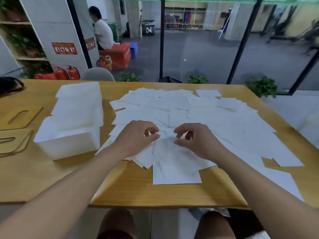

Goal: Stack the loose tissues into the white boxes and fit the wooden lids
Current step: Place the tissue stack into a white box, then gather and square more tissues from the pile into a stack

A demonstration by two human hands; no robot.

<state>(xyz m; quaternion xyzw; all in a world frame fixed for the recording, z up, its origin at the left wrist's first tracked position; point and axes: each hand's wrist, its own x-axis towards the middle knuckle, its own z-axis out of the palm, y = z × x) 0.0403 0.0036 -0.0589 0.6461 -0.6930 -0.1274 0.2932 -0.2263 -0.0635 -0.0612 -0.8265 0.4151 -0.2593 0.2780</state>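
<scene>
Loose white tissues (pixel 198 114) lie spread in overlapping sheets across the middle and right of the wooden table (pixel 146 190). My left hand (pixel 136 137) and my right hand (pixel 196 138) hover close together over the near part of the spread. Each has thumb and fingers curled, pinching a creased tissue (pixel 166 145) between them. To the left stand white boxes in a row, the near box (pixel 69 144) and a far box (pixel 79 90), with white tissue showing at their tops. Two wooden lids with slots, one lid (pixel 22 116) and another lid (pixel 13 142), lie flat at the far left.
A dark bag (pixel 8 85) sits at the table's back left corner. A grey chair back (pixel 97 75) and potted plants (pixel 262 86) stand behind the far edge. A person sits on a red crate (pixel 117 54) further back. Bare wood shows along the near edge.
</scene>
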